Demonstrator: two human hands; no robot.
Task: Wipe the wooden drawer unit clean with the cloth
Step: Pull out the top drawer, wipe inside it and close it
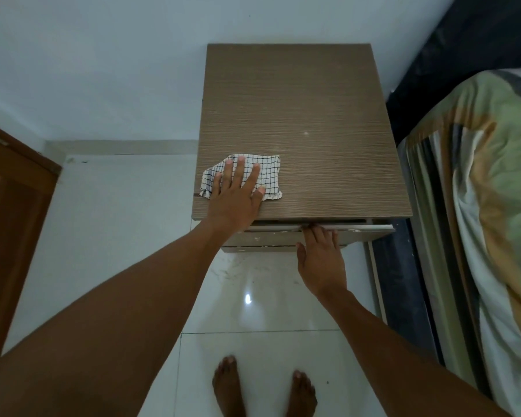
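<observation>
Two hands: both reach forward to the wooden drawer unit (313, 115), the left onto its top and the right to its front.
Left hand (235, 200): it lies palm down on the cloth (268, 173), with its fingers (241, 170) straight and spread, pressing the cloth flat against the top rather than gripping it.
Right hand (321, 257): it is lower, at the front of the unit, with its fingers hooked over the pale upper edge of the top drawer (358, 227); the fingertips are hidden behind that edge.
Cloth: white with a dark grid, it lies on the unit's top near the front left corner, close to the front edge. Part of it shows to the left and right of the left hand and beyond the fingertips.
Cloth and right hand: they are apart, with the front edge of the top between them.
Top drawer: it stands slightly out from under the top's front edge.
Unit's top: brown wood grain, with a small pale spot towards the right side.
Surroundings: a bed (494, 176) with a striped cover stands just beside the unit's right side, a brown door (12, 221) is at the far left, the wall (103, 70) is behind, and two bare feet (229, 383) stand on the glossy white floor (253, 326).
</observation>
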